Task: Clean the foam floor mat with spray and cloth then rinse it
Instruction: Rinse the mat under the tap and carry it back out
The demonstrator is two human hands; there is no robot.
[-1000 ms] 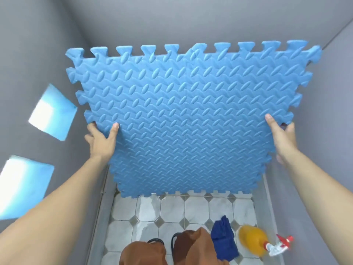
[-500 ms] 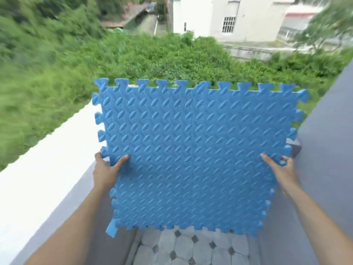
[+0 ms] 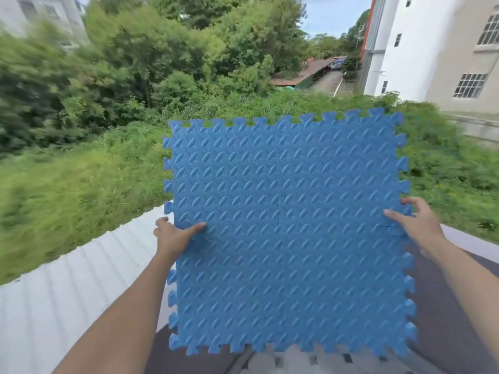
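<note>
green scrub and a white corrugated roof (image 3: 67, 287) lie beyond. both hands pinch the foam mat (image 3: 289, 195) upright in midair, left hand (image 3: 172, 236) on its left edge, right hand (image 3: 413, 222) on its right. probably shaking or airing; spraying needs it laid flat.

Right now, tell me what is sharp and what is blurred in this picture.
Head view: the mat and both hands, left and right, are sharp in even daylight; the bushes on the left are smeared by motion blur; wide-angle distortion bends the building at the right edge.
</note>
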